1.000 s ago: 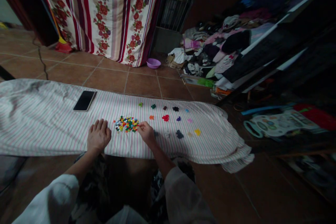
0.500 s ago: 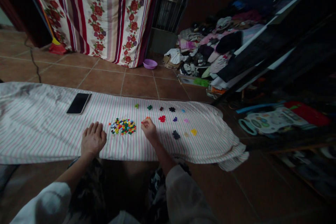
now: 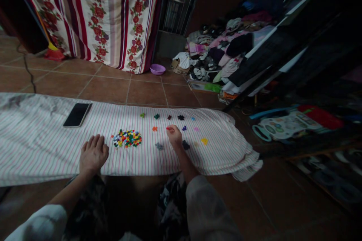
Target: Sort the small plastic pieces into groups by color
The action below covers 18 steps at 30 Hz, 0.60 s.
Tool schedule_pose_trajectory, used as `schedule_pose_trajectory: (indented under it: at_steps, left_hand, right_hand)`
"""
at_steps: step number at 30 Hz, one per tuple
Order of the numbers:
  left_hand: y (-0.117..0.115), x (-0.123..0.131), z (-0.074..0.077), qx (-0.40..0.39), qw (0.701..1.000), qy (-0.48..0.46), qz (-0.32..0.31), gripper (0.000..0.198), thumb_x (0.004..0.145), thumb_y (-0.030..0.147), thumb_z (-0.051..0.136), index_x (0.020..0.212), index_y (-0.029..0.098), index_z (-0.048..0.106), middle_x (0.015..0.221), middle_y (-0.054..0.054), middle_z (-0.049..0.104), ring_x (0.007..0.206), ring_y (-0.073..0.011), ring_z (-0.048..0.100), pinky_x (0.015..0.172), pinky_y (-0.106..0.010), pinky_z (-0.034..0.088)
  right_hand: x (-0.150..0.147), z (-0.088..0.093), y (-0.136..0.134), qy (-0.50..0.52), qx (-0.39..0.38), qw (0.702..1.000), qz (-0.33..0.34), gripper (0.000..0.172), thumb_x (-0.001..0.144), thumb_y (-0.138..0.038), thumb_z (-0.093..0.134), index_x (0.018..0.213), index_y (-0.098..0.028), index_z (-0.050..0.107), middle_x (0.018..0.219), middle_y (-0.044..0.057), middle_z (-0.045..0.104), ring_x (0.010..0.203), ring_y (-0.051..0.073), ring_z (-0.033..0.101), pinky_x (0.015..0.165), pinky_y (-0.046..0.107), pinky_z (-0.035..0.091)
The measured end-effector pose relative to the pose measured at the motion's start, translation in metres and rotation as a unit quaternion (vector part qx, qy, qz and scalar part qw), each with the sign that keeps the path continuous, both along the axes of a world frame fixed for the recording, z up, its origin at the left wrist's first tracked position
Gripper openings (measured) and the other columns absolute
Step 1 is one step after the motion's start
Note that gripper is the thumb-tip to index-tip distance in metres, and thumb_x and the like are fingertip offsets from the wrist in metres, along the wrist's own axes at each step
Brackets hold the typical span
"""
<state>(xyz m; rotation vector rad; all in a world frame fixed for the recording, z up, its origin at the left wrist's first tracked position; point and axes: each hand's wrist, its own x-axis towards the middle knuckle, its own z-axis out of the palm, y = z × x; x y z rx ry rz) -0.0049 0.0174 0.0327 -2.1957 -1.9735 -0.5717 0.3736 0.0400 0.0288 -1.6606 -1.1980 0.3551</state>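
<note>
A striped cloth [image 3: 42,147] lies across the tiled floor. On it sits a mixed pile of small coloured pieces [image 3: 127,138], with several little single-colour groups to its right, among them orange [image 3: 154,128], grey [image 3: 159,145], black [image 3: 181,117] and yellow [image 3: 204,141]. My left hand [image 3: 93,153] rests flat on the cloth left of the pile, fingers stretched out. My right hand [image 3: 174,135] is at the red group [image 3: 169,128], fingers pinched together at the red pieces; whether it grips one is too small to see.
A black phone [image 3: 77,115] lies on the cloth at the left. Behind are a floral curtain [image 3: 107,15], a purple bowl [image 3: 157,69] and a heap of clothes [image 3: 223,52]. A toy board [image 3: 283,125] and dark shelves stand at the right.
My right hand has moved from the mixed pile rightwards, past the orange group, to the red group. My left hand has stayed flat. The view has shifted slightly right.
</note>
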Motion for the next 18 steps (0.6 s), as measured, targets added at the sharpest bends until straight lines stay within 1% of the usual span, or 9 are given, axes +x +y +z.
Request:
schedule_pose_trajectory:
  at_steps: [4, 9, 11, 14, 18]
  left_hand:
    - [0.000, 0.001, 0.003, -0.002, 1.000, 0.005, 0.001, 0.052, 0.094, 0.032, 0.034, 0.129, 0.006, 0.062, 0.141, -0.021, 0.059, 0.136, -0.0355, 0.049, 0.113, -0.052, 0.036]
    - [-0.001, 0.000, 0.003, -0.003, 1.000, 0.005, -0.002, 0.052, 0.094, 0.033, 0.033, 0.129, 0.006, 0.061, 0.141, -0.021, 0.059, 0.137, -0.0359, 0.049, 0.113, -0.052, 0.035]
    - [-0.001, 0.000, 0.002, 0.002, 1.000, 0.001, -0.003, 0.051, 0.093, 0.033, 0.034, 0.129, 0.008, 0.061, 0.140, -0.021, 0.059, 0.136, -0.0355, 0.049, 0.113, -0.052, 0.036]
    - [0.000, -0.001, -0.002, 0.014, 1.000, -0.016, -0.005, 0.048, 0.091, 0.033, 0.038, 0.127, 0.011, 0.062, 0.138, -0.020, 0.061, 0.136, -0.0351, 0.050, 0.113, -0.053, 0.036]
    - [0.001, -0.002, -0.005, 0.021, 0.999, -0.033, -0.009, 0.049, 0.089, 0.032, 0.042, 0.129, 0.013, 0.060, 0.137, -0.020, 0.061, 0.136, -0.0358, 0.050, 0.112, -0.055, 0.036]
  right_hand:
    - [0.021, -0.002, -0.001, -0.039, -0.022, 0.998, -0.043, 0.017, 0.070, -0.023, 0.052, 0.084, -0.023, 0.063, 0.084, 0.004, 0.072, 0.071, 0.018, 0.064, 0.074, 0.031, 0.054]
    - [0.034, -0.002, -0.002, -0.106, -0.083, 0.989, -0.062, 0.018, 0.071, -0.019, 0.051, 0.082, -0.023, 0.064, 0.083, 0.003, 0.072, 0.074, 0.018, 0.066, 0.075, 0.029, 0.052]
    - [0.037, -0.003, -0.002, -0.126, -0.098, 0.985, -0.068, 0.019, 0.071, -0.016, 0.050, 0.083, -0.023, 0.063, 0.082, 0.003, 0.072, 0.076, 0.018, 0.066, 0.075, 0.028, 0.051]
    - [0.039, -0.006, -0.001, -0.141, -0.094, 0.983, -0.071, 0.024, 0.070, -0.012, 0.050, 0.086, -0.022, 0.063, 0.083, 0.003, 0.072, 0.078, 0.018, 0.067, 0.077, 0.029, 0.052]
    - [0.040, -0.009, 0.002, -0.134, -0.088, 0.985, -0.062, 0.026, 0.067, -0.008, 0.049, 0.085, -0.022, 0.062, 0.078, 0.003, 0.071, 0.077, 0.019, 0.067, 0.079, 0.030, 0.053]
